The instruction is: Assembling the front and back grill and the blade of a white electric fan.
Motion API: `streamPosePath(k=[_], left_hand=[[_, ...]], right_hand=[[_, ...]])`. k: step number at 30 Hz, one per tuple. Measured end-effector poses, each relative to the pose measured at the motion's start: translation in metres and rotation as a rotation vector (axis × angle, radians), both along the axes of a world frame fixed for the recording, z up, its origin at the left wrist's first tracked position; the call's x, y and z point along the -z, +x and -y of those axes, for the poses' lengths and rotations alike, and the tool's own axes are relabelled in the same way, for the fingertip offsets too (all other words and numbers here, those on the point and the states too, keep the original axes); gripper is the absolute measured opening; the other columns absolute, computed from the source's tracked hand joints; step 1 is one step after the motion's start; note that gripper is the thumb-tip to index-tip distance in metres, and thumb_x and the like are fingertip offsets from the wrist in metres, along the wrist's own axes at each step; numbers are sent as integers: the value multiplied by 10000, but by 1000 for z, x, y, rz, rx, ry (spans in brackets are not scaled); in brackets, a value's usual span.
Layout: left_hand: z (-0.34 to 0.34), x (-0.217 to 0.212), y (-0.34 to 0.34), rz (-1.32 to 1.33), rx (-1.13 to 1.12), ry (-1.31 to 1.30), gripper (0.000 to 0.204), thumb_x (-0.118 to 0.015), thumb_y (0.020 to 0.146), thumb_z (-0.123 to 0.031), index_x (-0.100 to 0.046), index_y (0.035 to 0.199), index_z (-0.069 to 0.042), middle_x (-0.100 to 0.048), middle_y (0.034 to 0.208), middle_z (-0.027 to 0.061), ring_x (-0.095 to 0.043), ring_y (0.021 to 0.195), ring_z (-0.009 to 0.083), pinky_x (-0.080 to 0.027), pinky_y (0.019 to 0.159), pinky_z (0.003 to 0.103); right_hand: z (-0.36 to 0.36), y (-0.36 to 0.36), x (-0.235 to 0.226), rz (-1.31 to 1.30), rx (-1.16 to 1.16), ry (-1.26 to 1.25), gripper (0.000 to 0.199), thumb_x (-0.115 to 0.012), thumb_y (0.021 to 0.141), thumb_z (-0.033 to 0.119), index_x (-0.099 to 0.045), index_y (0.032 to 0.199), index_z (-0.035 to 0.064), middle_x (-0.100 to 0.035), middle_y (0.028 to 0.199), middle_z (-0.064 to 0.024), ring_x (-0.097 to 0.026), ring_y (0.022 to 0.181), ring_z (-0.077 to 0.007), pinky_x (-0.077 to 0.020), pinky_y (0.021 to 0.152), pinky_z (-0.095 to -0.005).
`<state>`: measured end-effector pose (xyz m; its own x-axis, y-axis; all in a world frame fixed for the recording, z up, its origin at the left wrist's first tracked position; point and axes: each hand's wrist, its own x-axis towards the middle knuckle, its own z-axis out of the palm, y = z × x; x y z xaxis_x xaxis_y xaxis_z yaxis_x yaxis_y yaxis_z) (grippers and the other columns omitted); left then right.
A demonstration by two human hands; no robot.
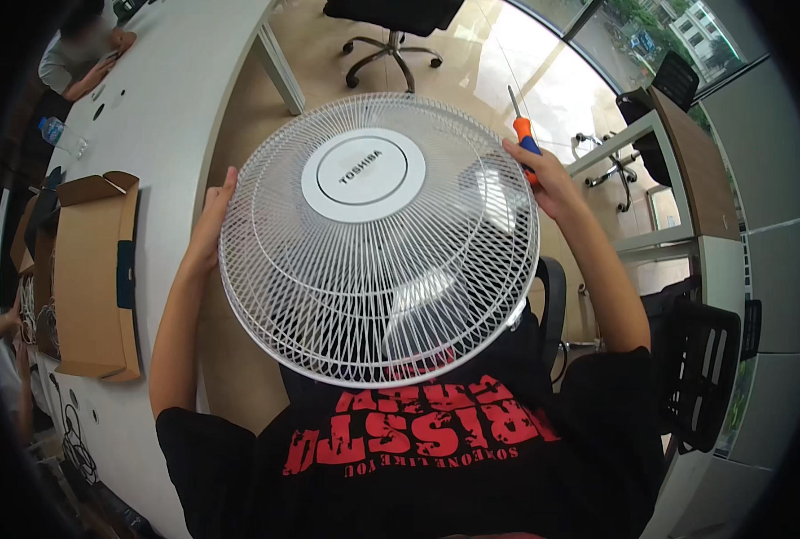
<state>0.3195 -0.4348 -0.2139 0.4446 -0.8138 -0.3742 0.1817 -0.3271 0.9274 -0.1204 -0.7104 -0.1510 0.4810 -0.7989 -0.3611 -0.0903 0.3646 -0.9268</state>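
A round white fan head [355, 260] with a wire guard is held up in front of my chest, its pale centre disc facing up and tilted away. My left hand [210, 220] grips the guard's left rim, thumb pointing up along the edge. At the upper right rim, my right hand [544, 180] grips the guard. It also holds a screwdriver [523, 133] with an orange and blue handle, the metal shaft pointing up. Most of the fingers of both hands are hidden behind the guard or the handle. The blades are hard to make out through the wires.
To the left, a long white table [180, 99] carries an open cardboard box [95, 278] and a plastic bottle [63, 136]. Two other people sit beyond it. An office chair [391, 40] stands ahead; another black chair [701, 373] and a desk [701, 171] are at right.
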Motion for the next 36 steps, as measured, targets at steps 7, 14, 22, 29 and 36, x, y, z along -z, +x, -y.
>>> streamPosePath(k=[7,14,22,29,36], left_hand=[[-13,-17,-23,-293,-38,-76,629,-621,1014,-433,-535,1419,40,-643,1328,174,-668,1141,224,-560,962,321],[-14,-27,-32,-206,-133,-44,655,-602,1017,-454,-524,1434,45,-607,1375,188,-644,1190,241,-542,990,329],[-13,-22,-30,-218,-159,-42,621,-632,1011,-407,-543,1421,51,-625,1353,171,-656,1156,225,-540,971,303],[-9,-29,-40,-229,-182,-24,606,-633,1012,-401,-555,1406,53,-643,1321,162,-666,1130,215,-545,959,301],[-5,-33,-43,-208,-149,-27,570,-618,1021,-398,-581,1370,51,-674,1259,140,-680,1075,192,-563,916,297]], right_hand=[[-77,-60,-29,-73,3,-39,362,-774,936,257,-558,1153,63,-626,1145,-54,-647,952,-107,-571,859,-328],[-174,-110,-35,-120,-153,132,407,-799,857,63,-503,1136,38,-574,1242,-177,-648,1149,-281,-584,980,-491],[-201,-90,-29,-2,-56,-9,327,-754,905,78,-484,1083,37,-572,971,-92,-703,979,-250,-634,799,-405],[-200,-87,-45,-100,-59,40,283,-743,922,74,-502,1060,22,-645,894,-94,-723,791,-204,-612,742,-336],[-185,-95,-56,-175,-190,-255,319,-766,882,88,-511,1063,24,-621,822,-64,-693,727,-163,-579,675,-309]])
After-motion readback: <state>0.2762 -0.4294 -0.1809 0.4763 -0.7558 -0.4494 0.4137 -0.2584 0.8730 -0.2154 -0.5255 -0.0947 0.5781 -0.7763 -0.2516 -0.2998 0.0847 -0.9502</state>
